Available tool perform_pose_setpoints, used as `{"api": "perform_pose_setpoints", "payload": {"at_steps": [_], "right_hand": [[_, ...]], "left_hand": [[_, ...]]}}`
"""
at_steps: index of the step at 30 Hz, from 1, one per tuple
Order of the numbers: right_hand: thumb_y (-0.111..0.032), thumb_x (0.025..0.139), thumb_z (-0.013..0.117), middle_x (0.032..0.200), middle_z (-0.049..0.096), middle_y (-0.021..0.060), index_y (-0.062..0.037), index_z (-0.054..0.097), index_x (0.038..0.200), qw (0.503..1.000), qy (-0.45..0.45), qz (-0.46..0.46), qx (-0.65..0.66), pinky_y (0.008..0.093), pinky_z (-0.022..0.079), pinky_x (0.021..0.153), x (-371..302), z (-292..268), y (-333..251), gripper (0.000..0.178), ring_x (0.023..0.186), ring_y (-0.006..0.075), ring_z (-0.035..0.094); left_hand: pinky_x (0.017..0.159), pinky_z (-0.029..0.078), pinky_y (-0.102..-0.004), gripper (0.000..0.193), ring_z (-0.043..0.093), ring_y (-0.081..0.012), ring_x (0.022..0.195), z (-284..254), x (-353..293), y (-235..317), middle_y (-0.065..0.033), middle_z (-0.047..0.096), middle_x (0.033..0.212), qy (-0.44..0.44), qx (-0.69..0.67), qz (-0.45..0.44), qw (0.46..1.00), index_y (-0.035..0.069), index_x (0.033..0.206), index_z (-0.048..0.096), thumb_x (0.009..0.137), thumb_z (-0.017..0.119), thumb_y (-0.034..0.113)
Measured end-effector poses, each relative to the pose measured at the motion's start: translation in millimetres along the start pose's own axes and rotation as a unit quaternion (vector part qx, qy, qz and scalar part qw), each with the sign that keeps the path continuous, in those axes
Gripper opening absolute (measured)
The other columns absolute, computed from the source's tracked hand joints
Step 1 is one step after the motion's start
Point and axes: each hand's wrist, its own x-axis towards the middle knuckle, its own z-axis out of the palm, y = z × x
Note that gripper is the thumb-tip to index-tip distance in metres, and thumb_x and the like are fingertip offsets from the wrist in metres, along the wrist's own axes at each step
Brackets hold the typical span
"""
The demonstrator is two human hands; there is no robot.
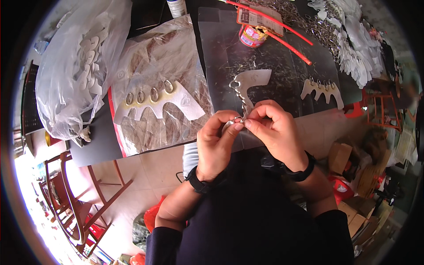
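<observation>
My left hand and my right hand meet in front of me, fingertips pinched together on a small metal ring. The ring sits at the near end of a white comb-shaped card with metal rings clipped along its teeth; the card rises away from my fingers over the dark table. Both wrists wear black bands. A second white card with several rings lies flat to the right.
A larger white card with oval metal pieces rests on clear plastic bags. A bulging bag of white parts lies at left, a red tin and red rods at the back. Wooden chairs stand lower left, boxes at right.
</observation>
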Motion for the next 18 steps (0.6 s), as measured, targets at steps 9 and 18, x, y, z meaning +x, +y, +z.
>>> {"api": "perform_pose_setpoints", "payload": {"at_steps": [9, 18], "right_hand": [[0.002, 0.077, 0.063, 0.093, 0.05, 0.01, -0.0025, 0.051, 0.083, 0.975, 0.075, -0.182, -0.102, 0.03, 0.044, 0.067, 0.3, 11.8, 9.5, 0.014, 0.079, 0.0218, 0.053], [0.01, 0.071, 0.062, 0.08, 0.054, 0.0095, -0.0027, 0.047, 0.089, 0.941, 0.102, -0.261, -0.188, 0.0344, 0.047, 0.061, 2.3, 17.9, 12.6, 0.027, 0.07, 0.0251, 0.057]], "left_hand": [[0.079, 0.045, -0.0207, 0.01, 0.055, -0.0075, 0.085, 4.0, -2.7, -5.4, -0.0029, 0.059, 0.092, 0.022, -0.004, -0.004, 1.0, -0.001, 0.095, 0.056, 0.086, 0.059, -0.004], [0.079, 0.045, -0.0202, 0.008, 0.055, -0.0067, 0.087, 4.4, -3.1, -4.2, -0.0028, 0.06, 0.093, 0.03, -0.034, -0.048, 0.998, -0.001, 0.095, 0.057, 0.087, 0.058, -0.002]]}}
